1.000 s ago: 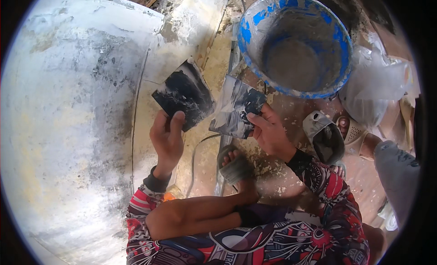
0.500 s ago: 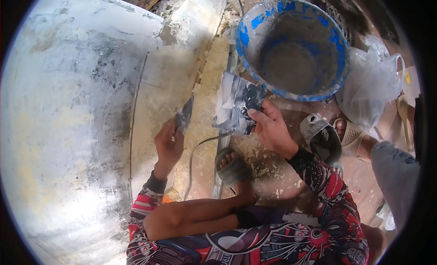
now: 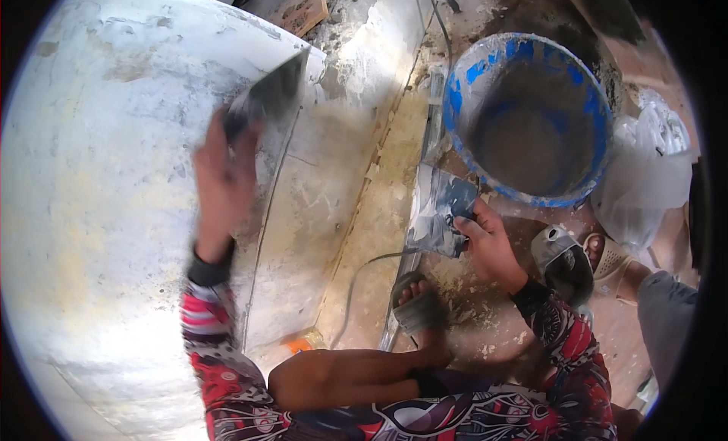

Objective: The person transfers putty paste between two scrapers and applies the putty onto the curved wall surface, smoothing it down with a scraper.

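Note:
My left hand [image 3: 226, 164], smeared by motion, is raised in front of the pale, patchy wall [image 3: 114, 213]. It grips a putty knife [image 3: 277, 88] whose broad dark blade points up and to the right. Lower down on the right, my right hand [image 3: 491, 242] pinches the edge of a flat, squarish plate [image 3: 436, 213], thumb on top. White and grey putty smears cover much of the plate. Just beyond it stands a blue tub [image 3: 523, 122], its inner wall caked with grey material.
Right of the tub lies a translucent plastic bag [image 3: 641, 183]. A grey and black container [image 3: 563, 263] stands beside another person's sandalled foot [image 3: 607, 255]. My own foot in a dark sandal [image 3: 418, 303] rests by a metal strip and a cable [image 3: 364, 266]. A board [image 3: 302, 10] lies at the top.
My left hand has swung up and left with the putty knife, over the wall. The right hand still holds the plate. The whole view has shifted, so the tub appears farther right and lower.

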`<state>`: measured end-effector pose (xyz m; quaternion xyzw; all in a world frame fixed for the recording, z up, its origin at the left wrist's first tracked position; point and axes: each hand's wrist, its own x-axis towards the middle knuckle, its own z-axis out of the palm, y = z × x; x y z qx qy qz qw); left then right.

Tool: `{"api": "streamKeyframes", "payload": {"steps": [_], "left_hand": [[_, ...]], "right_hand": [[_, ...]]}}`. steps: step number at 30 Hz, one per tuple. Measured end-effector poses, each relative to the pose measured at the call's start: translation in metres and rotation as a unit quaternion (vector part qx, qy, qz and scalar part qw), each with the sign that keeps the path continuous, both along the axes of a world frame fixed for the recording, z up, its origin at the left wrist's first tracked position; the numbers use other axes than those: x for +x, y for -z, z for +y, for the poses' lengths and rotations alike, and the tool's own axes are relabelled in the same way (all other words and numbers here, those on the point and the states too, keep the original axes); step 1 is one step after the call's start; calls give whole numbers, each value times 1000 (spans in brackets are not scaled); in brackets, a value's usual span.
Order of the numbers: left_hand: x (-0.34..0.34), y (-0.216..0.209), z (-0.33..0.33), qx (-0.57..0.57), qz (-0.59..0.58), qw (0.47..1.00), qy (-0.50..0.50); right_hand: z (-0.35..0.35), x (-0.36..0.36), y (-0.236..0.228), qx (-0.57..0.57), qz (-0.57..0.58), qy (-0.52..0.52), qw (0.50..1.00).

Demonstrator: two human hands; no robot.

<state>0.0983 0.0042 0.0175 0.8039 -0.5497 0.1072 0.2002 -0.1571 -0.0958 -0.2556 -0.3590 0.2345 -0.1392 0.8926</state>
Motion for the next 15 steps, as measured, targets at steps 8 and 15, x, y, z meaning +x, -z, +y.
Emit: {"api": "streamKeyframes", "payload": {"steps": [8, 15], "left_hand": [[89, -38, -137, 289, -546, 755, 221], [123, -3, -152, 299, -590, 706, 252]], "right_hand": [[4, 3, -7, -44, -27, -3, 999], [-3, -10, -12, -55, -38, 31, 997]]}}
